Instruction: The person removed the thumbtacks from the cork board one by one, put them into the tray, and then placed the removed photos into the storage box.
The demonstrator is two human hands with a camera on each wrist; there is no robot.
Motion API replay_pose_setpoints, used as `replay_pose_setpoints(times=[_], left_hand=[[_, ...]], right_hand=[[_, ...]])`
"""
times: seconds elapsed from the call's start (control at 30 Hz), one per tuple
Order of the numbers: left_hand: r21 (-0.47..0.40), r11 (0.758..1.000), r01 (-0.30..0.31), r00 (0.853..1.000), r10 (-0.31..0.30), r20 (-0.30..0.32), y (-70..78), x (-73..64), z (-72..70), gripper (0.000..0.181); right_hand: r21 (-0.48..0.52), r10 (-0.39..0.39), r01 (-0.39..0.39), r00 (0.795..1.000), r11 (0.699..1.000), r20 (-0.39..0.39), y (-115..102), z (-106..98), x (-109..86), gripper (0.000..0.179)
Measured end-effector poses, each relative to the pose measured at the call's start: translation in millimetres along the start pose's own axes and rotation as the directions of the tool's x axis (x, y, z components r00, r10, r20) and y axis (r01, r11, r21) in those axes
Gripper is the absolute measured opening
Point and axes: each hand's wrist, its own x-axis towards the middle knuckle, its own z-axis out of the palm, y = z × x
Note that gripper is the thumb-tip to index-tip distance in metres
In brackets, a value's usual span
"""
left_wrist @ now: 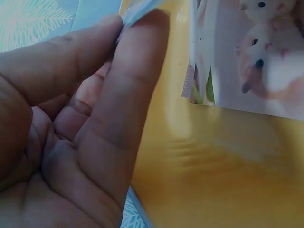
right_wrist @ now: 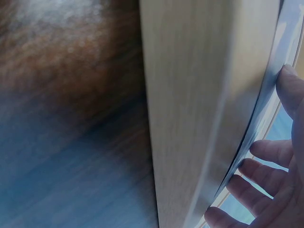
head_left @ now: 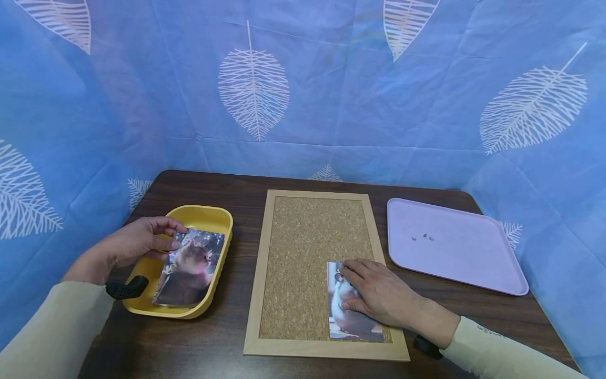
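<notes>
Over the yellow tray [head_left: 148, 278], my left hand [head_left: 142, 242] pinches a photo print [head_left: 193, 271] at its upper left edge. In the left wrist view, thumb and index finger meet on the thin sheet [left_wrist: 140, 10], and another photo print [left_wrist: 266, 71] of small furry animals lies below in the tray. My right hand [head_left: 379, 292] rests with fingers extended on a second photo print [head_left: 337, 321], at the lower right of the cork board [head_left: 307, 237]. In the right wrist view its fingertips [right_wrist: 240, 187] press along the print beside the board's wooden frame [right_wrist: 190, 95].
A lilac tray [head_left: 464, 252] stands to the right of the board, with a few tiny pieces [head_left: 424, 236] on it. Dark wooden table [head_left: 236, 316] shows between the yellow tray and the board. A blue leaf-patterned cloth [head_left: 331, 95] hangs behind and at both sides.
</notes>
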Motion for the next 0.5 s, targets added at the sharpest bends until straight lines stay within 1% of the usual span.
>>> replay_pose_setpoints(times=[0.2,0.5], left_hand=[[0.05,0.999,-0.012,1.0,0.013,-0.02,-1.2,2.0,2.0,0.041],[0.102,0.995,-0.002,0.999,0.006,-0.041,-0.5,2.2,3.7,0.038]], right_hand=[[0.003,0.006,-0.006,1.0,1.0,0.005,0.1,0.2,0.0,0.07],[0.002,0.006,-0.006,1.0,1.0,-0.012,-0.1,-0.3,-0.6,0.072]])
